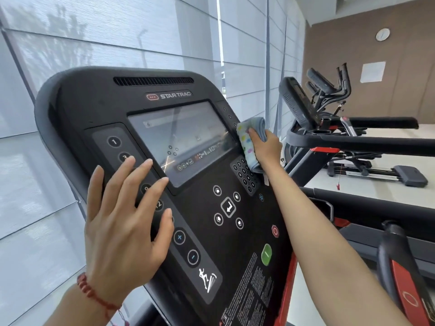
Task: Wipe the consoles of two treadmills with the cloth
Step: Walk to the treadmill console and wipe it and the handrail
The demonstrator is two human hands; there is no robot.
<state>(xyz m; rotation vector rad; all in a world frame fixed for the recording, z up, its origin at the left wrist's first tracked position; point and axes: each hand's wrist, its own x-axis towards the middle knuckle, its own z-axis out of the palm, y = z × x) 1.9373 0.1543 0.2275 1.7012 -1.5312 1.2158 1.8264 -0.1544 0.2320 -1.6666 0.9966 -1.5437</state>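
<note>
Nearest us, our left hand [122, 222] lies flat and spread, grasping nothing, on the left button strip of the console [94, 102]; one red bracelet [94, 290] circles its wrist. Farther in, our right hand [264, 147] presses one folded cloth [246, 137] against the console's right edge, just beside the one screen [181, 140] and above the number keypad [244, 175]. To the far right we count a second treadmill console [296, 100], and one round clock [382, 34] on the far wall.

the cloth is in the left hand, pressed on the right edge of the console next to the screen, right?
Not quite: the head view shows the cloth in the right hand, pressed on the console's right edge beside the screen. The left hand rests flat on the left button strip.
</note>
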